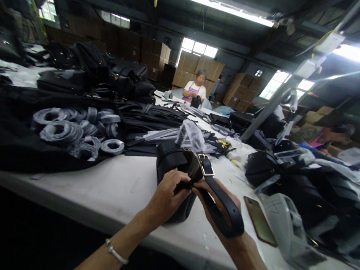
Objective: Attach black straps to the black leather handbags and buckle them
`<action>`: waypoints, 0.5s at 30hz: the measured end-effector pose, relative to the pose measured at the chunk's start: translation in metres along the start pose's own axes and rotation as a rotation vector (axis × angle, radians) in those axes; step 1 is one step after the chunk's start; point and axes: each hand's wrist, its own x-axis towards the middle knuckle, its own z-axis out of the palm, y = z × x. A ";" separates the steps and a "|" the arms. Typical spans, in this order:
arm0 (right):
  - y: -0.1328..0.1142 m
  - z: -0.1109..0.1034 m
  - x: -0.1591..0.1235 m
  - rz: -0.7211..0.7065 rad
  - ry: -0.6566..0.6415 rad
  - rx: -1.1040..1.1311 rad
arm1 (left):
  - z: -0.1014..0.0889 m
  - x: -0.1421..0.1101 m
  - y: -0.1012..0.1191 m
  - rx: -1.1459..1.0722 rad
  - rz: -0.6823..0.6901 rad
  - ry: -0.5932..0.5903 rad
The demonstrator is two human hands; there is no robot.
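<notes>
A black handbag (171,154) stands upright on the white table right in front of me. My left hand (170,193) is closed on the edge of its opening, thumb and fingers pinched together. My right hand (216,202) pinches at the same edge, fingertips almost touching those of the left. A black strap (229,203) with punched holes loops over the back of my right hand. Its gold buckle (206,164) sits at the bag's top right. Clear plastic wrap (192,135) sticks up behind the opening. What lies between my fingertips is hidden.
Wrapped strap coils (61,132) and black straps (156,115) lie at the left and behind the bag. To the right are a phone (259,221), a white plastic holder (288,226) and piled black bags (308,190). A slanted metal post (270,103) rises there. Co-workers (196,90) sit farther off.
</notes>
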 end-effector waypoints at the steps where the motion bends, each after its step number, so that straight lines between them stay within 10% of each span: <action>1: 0.003 0.001 -0.001 -0.006 -0.011 0.000 | -0.001 0.001 0.001 -0.015 -0.029 -0.009; 8: 0.003 0.002 0.011 0.152 -0.026 0.085 | -0.011 0.010 -0.002 -0.059 -0.104 -0.065; 15: 0.016 -0.018 0.050 0.525 -0.431 0.432 | -0.016 0.017 0.001 -0.115 -0.110 -0.181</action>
